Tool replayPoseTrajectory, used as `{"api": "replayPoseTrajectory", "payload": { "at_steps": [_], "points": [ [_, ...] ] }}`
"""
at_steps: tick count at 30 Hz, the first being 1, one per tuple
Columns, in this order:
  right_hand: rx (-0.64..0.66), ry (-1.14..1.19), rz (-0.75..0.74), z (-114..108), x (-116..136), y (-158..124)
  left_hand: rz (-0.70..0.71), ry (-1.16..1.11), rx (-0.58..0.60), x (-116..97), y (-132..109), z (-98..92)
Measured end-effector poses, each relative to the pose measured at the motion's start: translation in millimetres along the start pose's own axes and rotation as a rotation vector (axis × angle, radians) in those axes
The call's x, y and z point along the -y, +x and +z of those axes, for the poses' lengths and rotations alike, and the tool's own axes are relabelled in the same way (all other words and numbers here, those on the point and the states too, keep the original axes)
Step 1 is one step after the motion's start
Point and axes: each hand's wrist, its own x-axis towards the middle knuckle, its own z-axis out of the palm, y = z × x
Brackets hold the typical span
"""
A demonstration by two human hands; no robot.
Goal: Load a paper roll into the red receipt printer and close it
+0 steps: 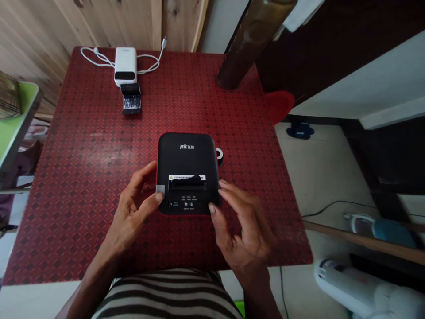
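A black label printer (186, 161) with red sides lies on the red patterned table (99, 212), close to my body. It has a paper slot, a warning sticker and small buttons on top. My left hand (134, 204) grips its left side, with the thumb on a grey tab at the front left corner. On the other side, my right hand (244, 221) holds the printer, fingertips along the right edge and thumb at the front right corner. A small roll with a white ring-shaped end (219, 155) is partly hidden behind the printer's right side.
Toward the back left stands a white device (126, 64) with a white cable (151, 64) and a dark, glossy strip (131, 99) in front of it. A tall brown cylinder (247, 48) rises at the back right. A red stool (280, 105) shows beyond the right edge.
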Motion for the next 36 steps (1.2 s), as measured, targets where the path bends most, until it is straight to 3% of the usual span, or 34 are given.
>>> {"api": "replayPoseTrajectory", "payload": {
  "at_steps": [9,19,28,36],
  "points": [
    [0.048,-0.027,-0.002,1.4,0.6,-2.0,-0.016,0.053,-0.049,-7.7,5.5,5.9],
    [0.049,-0.001,0.001,3.1,-0.5,-3.6,-0.032,-0.09,-0.064,-1.9,7.6,9.4],
    [0.037,-0.028,0.001,3.6,-3.2,-3.7,-0.045,-0.103,-0.097,-8.5,10.9,15.6],
    [-0.01,-0.048,-0.036,5.6,1.2,1.4,-0.02,-0.063,-0.109,-1.0,10.0,12.3]
  ]
}}
